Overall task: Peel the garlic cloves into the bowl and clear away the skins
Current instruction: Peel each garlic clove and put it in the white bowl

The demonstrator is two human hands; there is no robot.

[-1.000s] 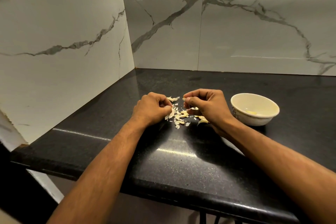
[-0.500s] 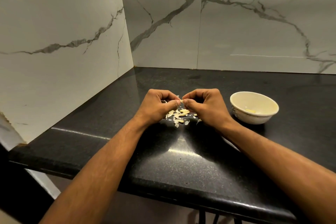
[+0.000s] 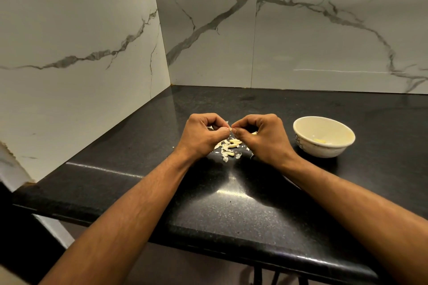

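A: How are the hands placed?

B: Both are held just above the black surface point(image 3: 243, 203), knuckles up, fingers curled. The left hand point(image 3: 201, 133) and the right hand point(image 3: 261, 135) are brought together at the fingertips, and a small pale garlic clove point(image 3: 231, 130) is pinched between them, thumb and forefinger of each side closed on it. Little of the clove can be seen; whether skin is still on it cannot be told.

A: And the rest of the garlic?

B: A loose heap of cloves and papery skins point(image 3: 228, 147) is spread on the surface directly beneath the hands, partly hidden by them. A few flakes are scattered just to its left.

A: Where is the bowl?

B: The cream bowl point(image 3: 324, 154) is set upright on the surface just to the right of the right hand, not touched by it. One pale yellowish piece point(image 3: 320, 140) is seen lying inside, toward the near wall.
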